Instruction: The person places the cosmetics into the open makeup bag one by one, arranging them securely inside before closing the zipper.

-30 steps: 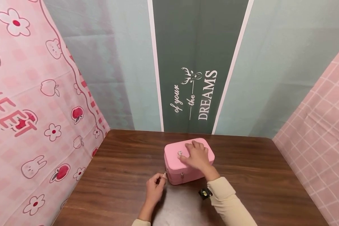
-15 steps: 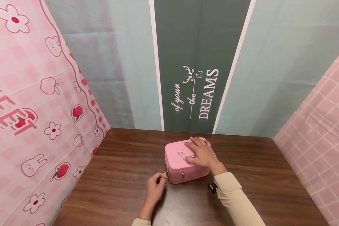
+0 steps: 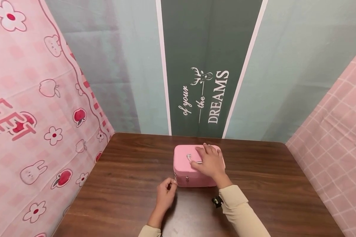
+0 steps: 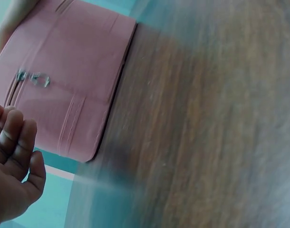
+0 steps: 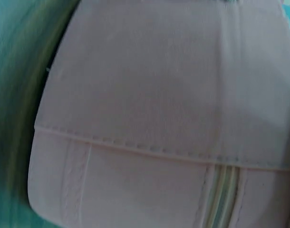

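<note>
A pink zippered case (image 3: 181, 163) stands on the brown wood-grain table, its lid down. My left hand (image 3: 165, 194) is at the front left corner, thumb and fingertip pinching a small metal zipper pull (image 3: 175, 177). A second metal zipper pull (image 3: 187, 179) hangs on the front face. On the lid rests my right hand (image 3: 210, 163), fingers spread, its thumb beside the silver-ended handle (image 3: 189, 157). The left wrist view shows the curled left fingers (image 4: 16, 137) beside the case's zipper. Only the case's stitched side (image 5: 135, 85) fills the right wrist view.
The table (image 3: 130, 164) extends around the case on all sides. Behind it hangs a green and grey-blue cloth (image 3: 207, 39) with printed lettering. Pink patterned cloths stand at the left (image 3: 56, 108) and right (image 3: 332, 138). A black device (image 3: 217, 201) is strapped under the right wrist.
The case has turned clockwise, its front now squared to the near side. My left hand has shifted slightly forward with its corner, still pinching the pull; the right hand stays on the lid.
</note>
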The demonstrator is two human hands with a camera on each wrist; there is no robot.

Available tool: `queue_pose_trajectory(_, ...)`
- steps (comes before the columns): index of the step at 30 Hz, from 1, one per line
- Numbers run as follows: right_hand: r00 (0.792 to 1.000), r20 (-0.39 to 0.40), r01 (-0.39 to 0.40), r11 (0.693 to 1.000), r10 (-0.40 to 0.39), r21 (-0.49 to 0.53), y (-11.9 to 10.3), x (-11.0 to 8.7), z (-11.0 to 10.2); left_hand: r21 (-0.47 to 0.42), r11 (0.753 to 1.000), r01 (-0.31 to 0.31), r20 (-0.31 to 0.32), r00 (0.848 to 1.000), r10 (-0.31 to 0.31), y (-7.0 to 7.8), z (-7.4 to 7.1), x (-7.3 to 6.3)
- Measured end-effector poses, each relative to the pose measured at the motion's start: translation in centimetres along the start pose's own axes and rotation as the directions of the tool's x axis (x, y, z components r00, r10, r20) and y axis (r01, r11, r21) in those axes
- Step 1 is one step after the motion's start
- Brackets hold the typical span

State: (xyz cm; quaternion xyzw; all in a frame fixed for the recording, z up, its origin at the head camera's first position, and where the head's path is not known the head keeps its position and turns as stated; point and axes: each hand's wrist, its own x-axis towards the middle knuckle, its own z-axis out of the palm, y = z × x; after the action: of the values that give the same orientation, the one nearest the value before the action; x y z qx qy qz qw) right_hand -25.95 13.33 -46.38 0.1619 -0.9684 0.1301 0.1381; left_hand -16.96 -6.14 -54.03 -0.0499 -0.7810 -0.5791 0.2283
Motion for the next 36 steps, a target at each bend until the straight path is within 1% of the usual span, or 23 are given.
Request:
queue_pose_trajectory(3, 0.996, -0.007, -0.091, 0.996, 0.091, 0.012, -0.8, -0.5, 0.1, 0.02, 1.0, 0.0, 0.0, 1.0, 0.0, 0.1, 0.3, -0.1)
queue_pose_trajectory(6, 0.989, -0.017, -0.144, 0.989, 0.144, 0.028, -1.4, -0.9, 0.0, 0.017, 1.0, 0.01, -0.002, 1.0, -0.01, 0.1, 0.5, -0.1)
queue_pose_trajectory(10, 0.987, -0.017, -0.156, 0.987, 0.157, 0.022, -1.6, -1.1, 0.0, 0.01, 1.0, 0.011, -0.012, 1.0, -0.011, 0.1, 0.5, -0.2)
queue_pose_trajectory(14, 0.988, 0.001, -0.157, 0.987, 0.157, 0.036, -1.5, -1.3, -0.1, 0.003, 1.0, 0.02, -0.002, 1.0, -0.02, -0.1, 0.5, -0.4)
queue_pose_trajectory(16, 0.989, 0.018, -0.15, 0.987, 0.149, 0.065, -1.5, -1.1, -0.3, -0.005, 0.999, 0.031, 0.002, 1.0, -0.031, -0.3, 0.4, -0.4)
queue_pose_trajectory(18, 0.991, 0.054, -0.13, 0.987, 0.125, 0.092, -1.3, -0.9, -0.9, -0.014, 0.999, 0.042, 0.002, 0.999, -0.042, -0.5, 0.3, -0.4)
queue_pose_trajectory(21, 0.99, 0.126, -0.073, 0.988, 0.056, 0.134, -0.6, -0.4, -2.2, -0.008, 0.999, 0.043, 0.002, 0.999, -0.043, -0.5, 0.1, -0.3)
queue_pose_trajectory(23, 0.988, 0.151, -0.023, 0.987, -0.002, 0.161, 0.2, -0.3, -2.8, 0.004, 0.999, 0.038, 0.002, 0.999, -0.038, -0.4, 0.1, -0.3)
queue_pose_trajectory(26, 0.99, 0.122, 0.041, 0.983, -0.064, 0.182, 1.7, -0.4, -2.7, 0.013, 0.999, 0.031, 0.002, 1.0, -0.031, -0.3, 0.2, -0.3)
queue_pose_trajectory(29, 0.995, 0.06, 0.071, 0.984, -0.082, 0.165, 2.8, -0.8, -1.9, 0.008, 0.999, 0.039, 0.0, 0.999, -0.039, -0.4, 0.3, -0.4)
queue_pose_trajectory(32, 0.997, 0.011, 0.074, 0.986, -0.077, 0.152, 3.1, -1.2, -1.1, 0.006, 0.998, 0.058, -0.005, 0.998, -0.058, -0.5, 0.2, -0.4)
queue_pose_trajectory(34, 0.998, -0.004, 0.067, 0.986, -0.067, 0.154, 2.9, -1.3, -0.9, 0.011, 0.998, 0.063, -0.009, 0.998, -0.063, -0.6, 0.2, -0.4)
queue_pose_trajectory(36, 0.999, -0.007, 0.04, 0.987, -0.04, 0.153, 2.6, -1.4, -0.9, 0.017, 0.998, 0.066, -0.012, 0.998, -0.066, -0.6, 0.2, -0.4)
